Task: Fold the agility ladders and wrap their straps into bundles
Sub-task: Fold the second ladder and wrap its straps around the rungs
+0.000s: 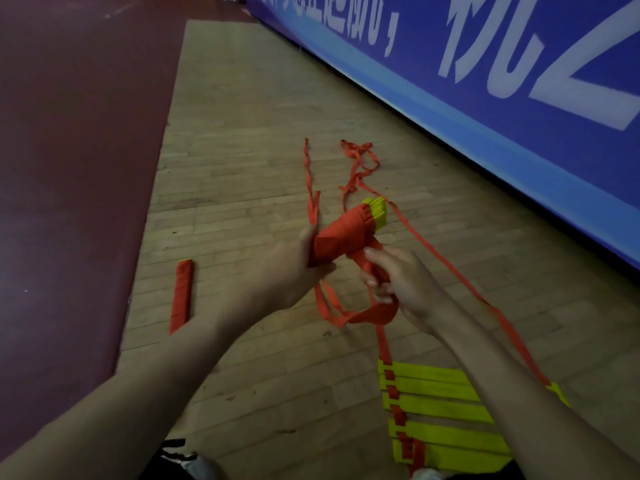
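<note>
While left hand (287, 271) grips the wrapped bundle (346, 233), right hand (405, 282) pinches the strap (377, 311); slack loop beneath likely loosens turns.

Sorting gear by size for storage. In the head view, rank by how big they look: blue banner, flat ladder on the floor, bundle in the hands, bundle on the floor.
1. banner
2. flat ladder
3. held bundle
4. floor bundle
Last two unsure: the held bundle looks larger but is nearer the camera.
</note>
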